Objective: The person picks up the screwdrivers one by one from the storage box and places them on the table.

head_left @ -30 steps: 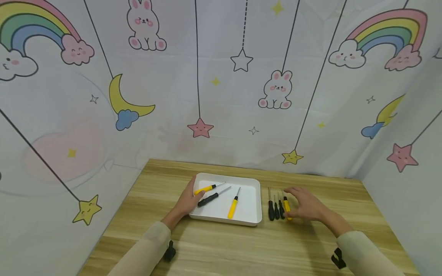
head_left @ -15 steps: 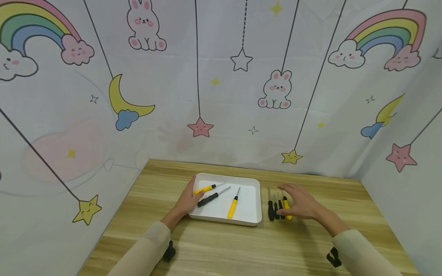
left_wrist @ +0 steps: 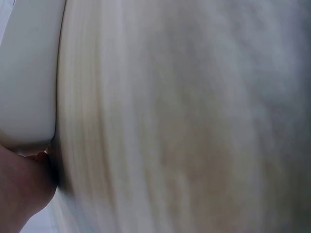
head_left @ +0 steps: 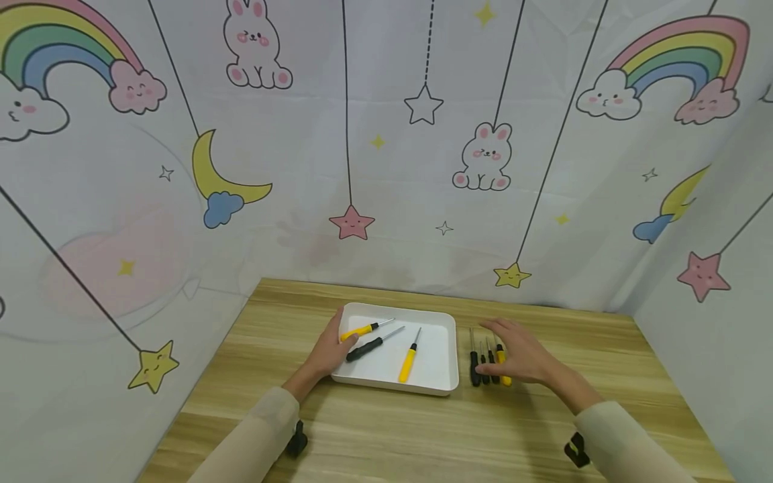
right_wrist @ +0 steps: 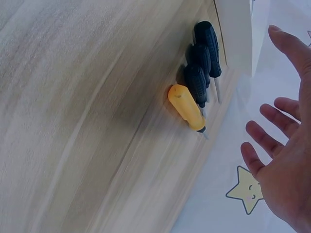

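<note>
My left hand (head_left: pixel 329 349) grips the left side of a shallow white tray (head_left: pixel 435 365), thumb over the rim. Inside the tray lie a yellow screwdriver (head_left: pixel 360 331) under the thumb's side, a black screwdriver (head_left: pixel 365 349) and another yellow screwdriver (head_left: pixel 407 363). Right of the tray, several screwdrivers are lined up side by side: a large black screwdriver (right_wrist: pixel 208 46), two smaller black ones and a yellow screwdriver (right_wrist: pixel 186 107). My right hand (head_left: pixel 524 355) hovers over this row with fingers spread, holding nothing; in the head view it partly hides the shafts and handles.
The wood-grain table (head_left: pixel 386 436) runs up to a white cloth backdrop (head_left: pixel 392 168) printed with stars, rabbits and rainbows. Black wrist mounts (head_left: pixel 296 439) hang under both sleeves, low over the table.
My right hand has slid left across the row, from above the yellow screwdriver toward the large black one. The left hand and the tray stay where they were.
</note>
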The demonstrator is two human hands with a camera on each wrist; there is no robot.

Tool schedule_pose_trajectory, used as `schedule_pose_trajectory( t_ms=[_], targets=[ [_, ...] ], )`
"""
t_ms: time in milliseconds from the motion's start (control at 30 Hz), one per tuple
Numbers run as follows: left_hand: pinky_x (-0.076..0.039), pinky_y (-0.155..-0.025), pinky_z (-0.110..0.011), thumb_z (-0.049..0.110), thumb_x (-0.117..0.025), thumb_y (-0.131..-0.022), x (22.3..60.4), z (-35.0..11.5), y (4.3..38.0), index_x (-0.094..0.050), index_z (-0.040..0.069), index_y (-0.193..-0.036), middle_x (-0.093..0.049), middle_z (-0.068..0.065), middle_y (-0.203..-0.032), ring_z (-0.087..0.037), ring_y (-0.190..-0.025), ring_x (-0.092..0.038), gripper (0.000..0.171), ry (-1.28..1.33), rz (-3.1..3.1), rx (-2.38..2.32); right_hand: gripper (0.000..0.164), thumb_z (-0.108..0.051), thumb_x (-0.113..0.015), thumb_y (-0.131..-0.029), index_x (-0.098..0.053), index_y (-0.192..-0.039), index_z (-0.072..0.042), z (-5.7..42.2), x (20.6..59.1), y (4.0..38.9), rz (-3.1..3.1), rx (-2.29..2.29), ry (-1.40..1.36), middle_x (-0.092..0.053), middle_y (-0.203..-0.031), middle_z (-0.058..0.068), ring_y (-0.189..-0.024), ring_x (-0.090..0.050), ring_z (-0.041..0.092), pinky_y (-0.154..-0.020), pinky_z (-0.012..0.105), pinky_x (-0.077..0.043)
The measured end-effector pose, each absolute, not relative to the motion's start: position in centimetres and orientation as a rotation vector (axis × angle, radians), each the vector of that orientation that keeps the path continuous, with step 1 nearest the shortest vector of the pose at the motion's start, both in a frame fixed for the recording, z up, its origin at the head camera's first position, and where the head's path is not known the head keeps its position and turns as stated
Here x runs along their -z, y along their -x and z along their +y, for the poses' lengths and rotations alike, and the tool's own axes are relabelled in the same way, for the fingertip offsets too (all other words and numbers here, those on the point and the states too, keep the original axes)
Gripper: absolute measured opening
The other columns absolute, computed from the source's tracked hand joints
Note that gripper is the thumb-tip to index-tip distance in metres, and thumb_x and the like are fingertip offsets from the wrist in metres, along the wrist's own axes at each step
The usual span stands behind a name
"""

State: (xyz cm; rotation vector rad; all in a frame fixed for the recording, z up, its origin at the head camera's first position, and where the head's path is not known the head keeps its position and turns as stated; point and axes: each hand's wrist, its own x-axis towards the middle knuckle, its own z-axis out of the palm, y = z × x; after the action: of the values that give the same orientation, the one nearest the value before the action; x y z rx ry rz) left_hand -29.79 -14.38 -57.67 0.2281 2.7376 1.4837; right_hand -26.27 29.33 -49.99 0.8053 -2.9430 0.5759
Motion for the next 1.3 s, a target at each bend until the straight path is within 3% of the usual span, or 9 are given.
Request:
schedule_pose_trajectory(
  t_ms=[533,733,967,1300],
  targets=[
    [-0.016,-0.128,-0.059,0.02,-0.06,-0.107,57.6,-14.2,29.8,-0.014,0.0,-0.169,-0.02,-0.025,-0.173,-0.043,-0.159,-0.02,0.08,-0.23,2.75,-1.475,0.092,-0.047,-0.085,-0.084,-0.049,-0.156,-0.003,27.7,50.2,26.1,-2.871,-0.661,-0.818,-0.052,-0.153,0.026,-0.139,-0.047,0.053,-0.108,0.076,-0.039],
    [-0.017,-0.128,-0.059,0.02,-0.059,-0.108,57.5,-14.3,29.7,-0.014,0.0,-0.169,-0.02,-0.025,-0.173,-0.043,-0.159,-0.02,0.078,-0.22,2.752,-1.472,0.093,-0.05,-0.082,-0.086,-0.047,-0.158,-0.003,26.9,50.5,25.9,-2.862,-0.743,-0.802,-0.05,-0.155,0.024,-0.139,-0.049,0.049,-0.107,0.073,-0.043],
    [-0.017,-0.128,-0.06,0.034,-0.053,-0.113,57.4,-14.3,29.6,-0.013,0.001,-0.169,-0.019,-0.025,-0.173,-0.044,-0.159,-0.019,0.077,-0.197,2.739,-1.476,0.098,-0.06,-0.078,-0.087,-0.044,-0.16,-0.005,25.7,50.8,25.5,-2.861,-0.832,-0.744,-0.045,-0.159,0.022,-0.141,-0.048,0.047,-0.105,0.071,-0.046],
    [-0.017,-0.128,-0.06,0.044,-0.049,-0.113,57.5,-14.4,29.6,-0.012,0.003,-0.17,-0.019,-0.024,-0.173,-0.044,-0.159,-0.019,0.079,-0.209,2.736,-1.5,0.099,-0.061,-0.076,-0.089,-0.037,-0.165,-0.012,24.2,51.1,25.2,-2.871,-0.932,-0.648,-0.035,-0.166,0.023,-0.148,-0.04,0.049,-0.109,0.076,-0.039]
  ],
)
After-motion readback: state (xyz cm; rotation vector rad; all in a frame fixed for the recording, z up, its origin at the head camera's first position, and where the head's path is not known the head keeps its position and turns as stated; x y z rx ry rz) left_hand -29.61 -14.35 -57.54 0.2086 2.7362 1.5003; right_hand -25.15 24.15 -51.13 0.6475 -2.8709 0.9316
